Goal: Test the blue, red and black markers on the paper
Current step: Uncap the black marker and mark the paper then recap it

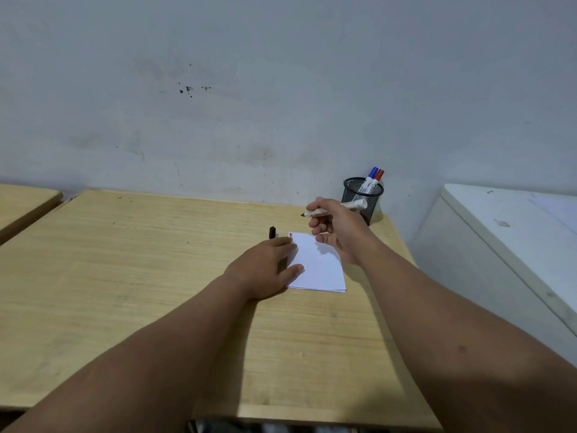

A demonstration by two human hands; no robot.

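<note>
A white folded paper (318, 267) lies on the wooden desk (156, 260), with small blue and red marks at its far left corner. My left hand (265, 264) rests flat on the paper's left edge, fingers spread. My right hand (337, 226) hovers above the paper's far edge and grips an uncapped black marker (352, 205), dark tip pointing left. The marker's black cap (272, 232) stands upright on the desk just left of the paper. A blue marker (371, 176) and a red marker (377, 179) stand capped in a black mesh pen holder (373, 207).
The pen holder sits at the desk's far right corner against the stained wall. A white cabinet (515, 239) stands close on the right. Another wooden desk (25, 204) adjoins on the left.
</note>
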